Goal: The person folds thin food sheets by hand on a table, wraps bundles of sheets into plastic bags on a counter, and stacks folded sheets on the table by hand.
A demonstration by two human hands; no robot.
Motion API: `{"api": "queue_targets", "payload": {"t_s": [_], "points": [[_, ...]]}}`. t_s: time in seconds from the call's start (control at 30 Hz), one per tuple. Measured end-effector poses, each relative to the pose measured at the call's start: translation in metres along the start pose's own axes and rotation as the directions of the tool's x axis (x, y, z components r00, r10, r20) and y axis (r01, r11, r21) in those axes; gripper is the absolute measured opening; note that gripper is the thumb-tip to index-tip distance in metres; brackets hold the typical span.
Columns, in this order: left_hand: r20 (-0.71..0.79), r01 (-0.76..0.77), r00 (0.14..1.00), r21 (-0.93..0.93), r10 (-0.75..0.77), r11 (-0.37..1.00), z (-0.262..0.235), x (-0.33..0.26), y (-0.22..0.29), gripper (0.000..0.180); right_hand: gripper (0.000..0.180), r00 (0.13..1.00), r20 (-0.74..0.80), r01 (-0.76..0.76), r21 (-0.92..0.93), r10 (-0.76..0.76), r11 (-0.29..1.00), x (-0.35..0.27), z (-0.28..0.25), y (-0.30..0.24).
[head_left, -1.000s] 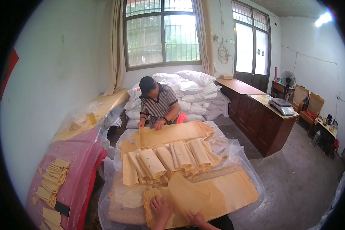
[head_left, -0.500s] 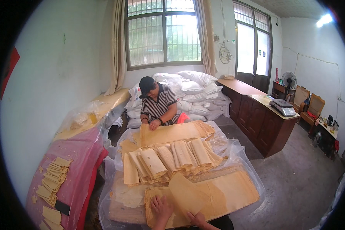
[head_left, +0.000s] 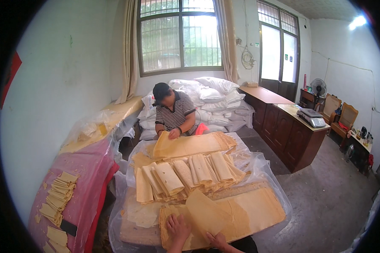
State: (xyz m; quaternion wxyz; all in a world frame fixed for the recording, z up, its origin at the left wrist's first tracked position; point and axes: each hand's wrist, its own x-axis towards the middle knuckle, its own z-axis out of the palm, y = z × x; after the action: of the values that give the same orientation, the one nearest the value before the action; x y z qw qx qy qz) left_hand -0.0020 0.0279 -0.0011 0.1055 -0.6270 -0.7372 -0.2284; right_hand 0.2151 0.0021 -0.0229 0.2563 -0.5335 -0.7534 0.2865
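A stack of thin, tan, flat sheets point(head_left: 253, 213), looking like dry pancakes, lies lengthwise at the table's near side. On its left end my left hand point(head_left: 178, 228) rests palm down, fingers spread. My right hand point(head_left: 217, 241) is closed at the near edge of a single thin sheet point(head_left: 203, 213), which is raised and folded over above the stack. Beyond it, several folded sheets point(head_left: 169, 179) lie in an overlapping row. Across the table, a co-worker's hand point(head_left: 174, 133) is at the left end of another stack of sheets point(head_left: 194, 147).
Clear plastic point(head_left: 261, 168) covers the table and hangs over its edges. Broken pale sheets point(head_left: 143, 215) lie left of my stack. A pink-covered side table point(head_left: 80, 168) holds more folded sheets and a dark flat object point(head_left: 68, 227). White sacks point(head_left: 217, 99) are piled behind the co-worker; a wooden counter point(head_left: 278, 133) stands right.
The co-worker's head dips lower, and one of their hands has lifted slightly above the far stack. My hands and the raised sheet are almost where they were.
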Motion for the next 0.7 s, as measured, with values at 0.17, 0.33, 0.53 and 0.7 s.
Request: {"api": "queue_targets", "payload": {"t_s": [0.17,0.33,0.53,0.7], "points": [[0.008,0.020,1.000,-0.023,-0.020,1.000,0.003,-0.001,0.000,0.066,0.048,0.979,0.010,-0.202,0.159,0.203,0.966,0.004,0.005,0.003],[0.027,0.036,0.999,-0.039,-0.035,0.999,0.004,-0.001,-0.001,0.067,0.052,0.996,0.049,-0.082,0.030,0.080,0.996,0.002,0.014,0.021],[0.052,0.053,0.997,-0.042,-0.051,0.998,0.006,0.000,-0.001,0.067,0.054,0.997,0.062,0.057,-0.046,-0.054,0.997,0.002,0.029,0.039],[0.048,0.029,0.998,-0.026,-0.028,0.999,0.006,-0.001,-0.002,0.068,0.049,0.998,0.030,0.057,-0.049,-0.055,0.997,0.002,0.019,0.024]]}}
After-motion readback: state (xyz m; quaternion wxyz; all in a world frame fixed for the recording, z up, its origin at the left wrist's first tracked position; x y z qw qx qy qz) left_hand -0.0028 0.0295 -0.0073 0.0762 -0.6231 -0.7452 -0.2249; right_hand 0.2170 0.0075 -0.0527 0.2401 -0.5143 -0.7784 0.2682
